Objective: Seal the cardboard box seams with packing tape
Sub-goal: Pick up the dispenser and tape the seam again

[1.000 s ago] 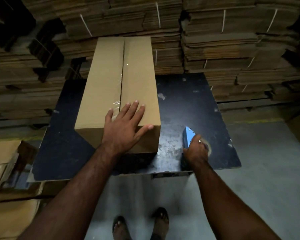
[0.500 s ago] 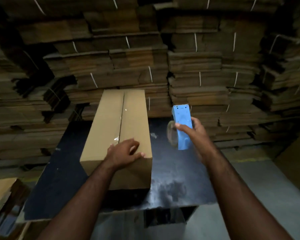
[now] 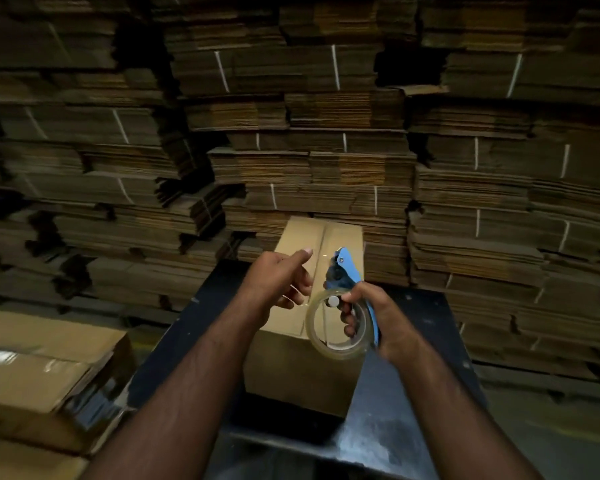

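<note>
A long closed cardboard box [image 3: 293, 370] lies on the black table [image 3: 416, 386], its top centre seam running away from me. My right hand [image 3: 387, 318] grips a blue tape dispenser [image 3: 347, 268] above the box's near right part, its cutter end pointing up and away. The clear tape roll [image 3: 336, 349] on it faces me. My left hand [image 3: 278, 277] hovers above the box just left of the roll, thumb out and fingers curled toward the roll's edge. Whether those fingers pinch the tape end is not visible.
Tall stacks of flattened, strapped cardboard [image 3: 326, 168] fill the whole background behind and beside the table. Made-up cardboard boxes [image 3: 42, 368] sit low at the left, close to the table's left edge. Grey floor shows at the lower right.
My left hand has lifted off the box top and moved to the roll. My right hand brought the dispenser from the table's front edge up over the box. My head tilted upward.
</note>
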`<state>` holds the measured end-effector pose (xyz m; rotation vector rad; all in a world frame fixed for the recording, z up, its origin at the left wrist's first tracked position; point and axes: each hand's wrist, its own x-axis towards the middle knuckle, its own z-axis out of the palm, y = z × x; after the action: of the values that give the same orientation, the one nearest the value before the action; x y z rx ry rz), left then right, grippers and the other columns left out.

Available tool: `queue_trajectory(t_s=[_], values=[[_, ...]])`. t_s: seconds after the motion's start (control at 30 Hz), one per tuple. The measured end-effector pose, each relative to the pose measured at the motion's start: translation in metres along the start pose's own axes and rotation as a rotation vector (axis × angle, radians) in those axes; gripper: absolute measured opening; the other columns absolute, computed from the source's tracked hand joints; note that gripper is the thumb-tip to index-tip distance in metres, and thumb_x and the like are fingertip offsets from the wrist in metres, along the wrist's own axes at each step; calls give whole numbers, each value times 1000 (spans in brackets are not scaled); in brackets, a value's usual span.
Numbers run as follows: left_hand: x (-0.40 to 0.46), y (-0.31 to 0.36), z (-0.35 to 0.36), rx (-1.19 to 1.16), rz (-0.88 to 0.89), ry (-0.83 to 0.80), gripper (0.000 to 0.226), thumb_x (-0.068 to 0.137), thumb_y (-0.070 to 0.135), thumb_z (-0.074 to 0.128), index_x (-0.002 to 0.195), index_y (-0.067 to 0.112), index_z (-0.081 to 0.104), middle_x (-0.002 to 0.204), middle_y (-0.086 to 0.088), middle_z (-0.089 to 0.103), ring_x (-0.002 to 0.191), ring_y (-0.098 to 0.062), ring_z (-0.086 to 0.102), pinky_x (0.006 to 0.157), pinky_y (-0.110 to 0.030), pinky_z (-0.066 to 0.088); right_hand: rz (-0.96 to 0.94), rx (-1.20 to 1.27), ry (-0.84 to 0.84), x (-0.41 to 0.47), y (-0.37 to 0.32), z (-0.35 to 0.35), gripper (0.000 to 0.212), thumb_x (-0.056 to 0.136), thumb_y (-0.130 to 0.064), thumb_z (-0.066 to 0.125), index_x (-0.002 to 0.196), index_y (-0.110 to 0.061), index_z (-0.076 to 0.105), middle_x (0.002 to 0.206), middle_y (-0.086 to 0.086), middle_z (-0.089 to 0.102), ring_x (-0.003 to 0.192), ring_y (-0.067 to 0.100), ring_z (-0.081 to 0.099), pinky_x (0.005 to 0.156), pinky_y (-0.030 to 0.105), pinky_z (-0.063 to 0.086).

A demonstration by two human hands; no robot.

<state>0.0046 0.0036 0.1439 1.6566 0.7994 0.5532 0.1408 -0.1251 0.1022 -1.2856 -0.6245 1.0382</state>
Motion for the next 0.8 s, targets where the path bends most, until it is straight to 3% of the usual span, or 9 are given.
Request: queue_trajectory(t_s=[0.13,0.27,0.33,0.43,0.57,0.67,0.8], values=[[-3,-6,-6,19,-152,-23,64,94,59,49,85,1,74,69,-8,71,55,-17,62,56,-27,48,9,-109,-35,6,10,8,17,66,-17,64,79,-8,59,67,6,52,55,14,46,49,28,39],[-2,-16,-7,26,-233,-24,59,94,57,51,92,3,74,70,-5,71,57,-17,65,59,-28,50,11,-242,-64,5,16,12,1,79,-12,64,78,-13,64,69,5,55,58,12,49,53,27,41],[-2,-19,-7,8,-263,-33,60,94,58,50,93,3,74,72,-6,72,58,-18,66,59,-28,50,16,-275,-68,3,18,10,3,83,-9,63,82,-11,66,70,5,56,58,11,50,53,27,40],[1,-22,-1,1,-291,-59,53,94,53,54,94,4,74,77,-9,74,62,-19,68,60,-29,52,19,-364,-65,-1,21,5,17,82,-12,67,98,-7,70,76,4,62,64,12,54,56,27,43],[7,-23,10,77,-259,-106,26,93,29,64,95,5,73,83,-11,77,68,-19,71,62,-30,57,12,-497,-21,-4,21,-3,19,75,-20,74,92,-15,72,75,0,65,70,12,58,61,28,46],[14,-22,14,107,-239,-139,21,94,24,64,95,4,73,84,-13,76,71,-20,72,65,-32,58,5,-604,11,-6,16,-12,37,65,-32,75,99,-19,71,83,2,69,75,14,62,67,34,52],[20,-16,20,106,-238,-149,23,95,24,62,99,4,72,85,-15,76,71,-20,72,59,-29,56,-56,-784,103,-7,9,-21,49,62,-40,78,107,-27,63,100,2,67,88,19,66,72,39,58]])
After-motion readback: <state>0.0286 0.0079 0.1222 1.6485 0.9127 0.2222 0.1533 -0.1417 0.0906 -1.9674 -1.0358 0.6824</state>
